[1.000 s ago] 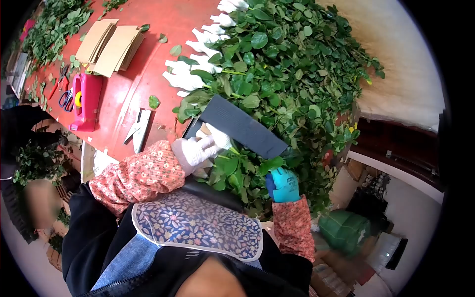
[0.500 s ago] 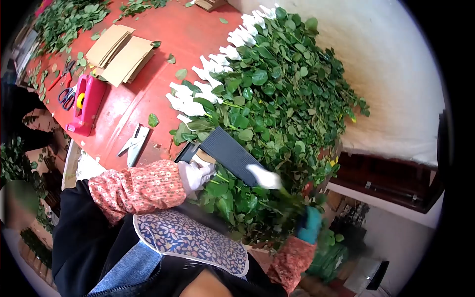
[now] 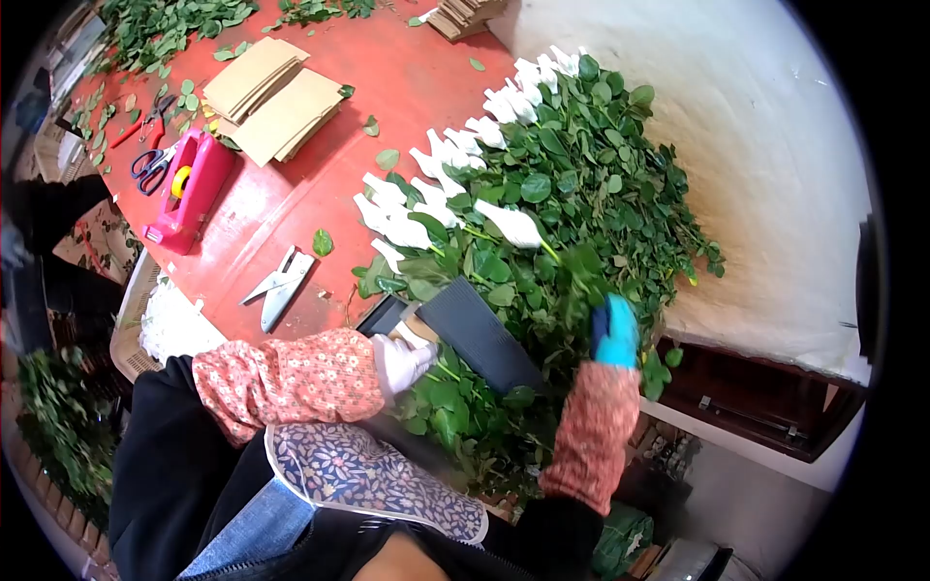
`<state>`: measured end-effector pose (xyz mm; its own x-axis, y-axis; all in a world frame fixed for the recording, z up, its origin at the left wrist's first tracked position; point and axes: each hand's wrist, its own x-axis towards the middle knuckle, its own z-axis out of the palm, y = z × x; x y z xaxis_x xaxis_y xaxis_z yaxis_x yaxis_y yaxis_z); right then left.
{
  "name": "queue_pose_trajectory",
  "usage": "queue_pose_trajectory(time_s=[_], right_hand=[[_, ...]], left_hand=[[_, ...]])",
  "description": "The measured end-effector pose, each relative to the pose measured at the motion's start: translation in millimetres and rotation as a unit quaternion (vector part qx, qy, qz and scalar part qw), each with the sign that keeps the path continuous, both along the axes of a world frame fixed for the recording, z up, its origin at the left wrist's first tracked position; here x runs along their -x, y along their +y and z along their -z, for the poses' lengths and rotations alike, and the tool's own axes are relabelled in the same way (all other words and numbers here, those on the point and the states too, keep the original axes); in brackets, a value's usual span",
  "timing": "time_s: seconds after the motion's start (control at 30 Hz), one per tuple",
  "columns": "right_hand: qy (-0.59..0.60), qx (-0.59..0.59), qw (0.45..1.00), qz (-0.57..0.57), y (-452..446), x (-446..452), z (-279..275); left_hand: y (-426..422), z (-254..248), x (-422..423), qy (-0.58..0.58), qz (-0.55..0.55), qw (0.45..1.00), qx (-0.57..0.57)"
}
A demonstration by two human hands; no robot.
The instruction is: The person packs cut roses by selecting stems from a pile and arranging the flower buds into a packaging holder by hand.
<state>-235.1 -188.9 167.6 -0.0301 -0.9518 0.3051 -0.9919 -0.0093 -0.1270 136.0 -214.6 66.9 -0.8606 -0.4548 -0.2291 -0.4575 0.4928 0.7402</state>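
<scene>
One white-wrapped bloom point(image 3: 511, 225) forward-left of the right hand point(image 3: 616, 332), stem point(image 3: 550, 252) in its grasp.

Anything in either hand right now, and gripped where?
Right hand: a white-wrapped flower, by its leafy stem. Left hand: beside the dark ridged board; can't tell what it grips, if anything.

Blurred leaves point(image 3: 583, 273) by right hand point(image 3: 617, 331)
</scene>
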Motion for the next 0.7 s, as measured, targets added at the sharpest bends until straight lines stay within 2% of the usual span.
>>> queue_pose_trajectory(time_s=[0.03,0.07,0.1,0.13,0.17,0.2,0.23,0.3,0.33,0.37,0.4,0.47,0.63,0.67,0.7], right_hand=[[0.048,-0.13,0.987,0.08,-22,0,11],[0.031,-0.1,0.994,0.024,-44,1,23],[0.012,-0.078,0.997,0.013,-62,5,40],[0.016,-0.011,1.0,-0.006,-82,0,51],[0.064,-0.077,0.995,0.019,-98,-13,41],[0.075,-0.104,0.991,0.027,-108,-21,37],[0.087,-0.13,0.987,0.034,-115,-29,33],[0.024,-0.128,0.99,-0.045,-124,-48,26],[-0.017,-0.152,0.986,-0.069,-126,-63,32],[0.01,-0.162,0.976,-0.147,-128,-75,32],[0.026,-0.191,0.966,-0.172,-130,-81,48],[0.072,-0.203,0.966,-0.142,-132,-102,69],[0.121,-0.296,0.942,-0.103,-143,-86,106],[-0.026,-0.287,0.956,-0.058,-138,-77,108],[-0.092,-0.244,0.965,-0.033,-129,-72,100]], left_hand=[[8,14,3,0.011,-0.015,1.0,-0.025],[5,8,2,-0.011,0.001,0.999,0.053],[11,3,5,0.069,-0.125,0.985,-0.101],[12,2,5,0.061,-0.113,0.992,-0.005],[10,0,4,0.053,-0.1,0.989,0.091],[7,-3,1,0.054,-0.088,0.992,0.071],[5,-4,2,0.006,-0.053,0.997,0.053],[9,0,3,0.002,-0.053,0.995,0.081],[8,5,2,0.043,-0.052,0.995,0.08],[10,7,3,0.042,-0.052,0.995,0.076],[10,4,3,0.039,-0.065,0.993,0.09],[17,6,6,0.05,-0.114,0.981,0.148],[17,11,5,0.053,-0.112,0.974,0.189],[19,15,5,0.054,-0.118,0.975,0.181],[18,12,6,0.059,-0.124,0.976,0.171]])
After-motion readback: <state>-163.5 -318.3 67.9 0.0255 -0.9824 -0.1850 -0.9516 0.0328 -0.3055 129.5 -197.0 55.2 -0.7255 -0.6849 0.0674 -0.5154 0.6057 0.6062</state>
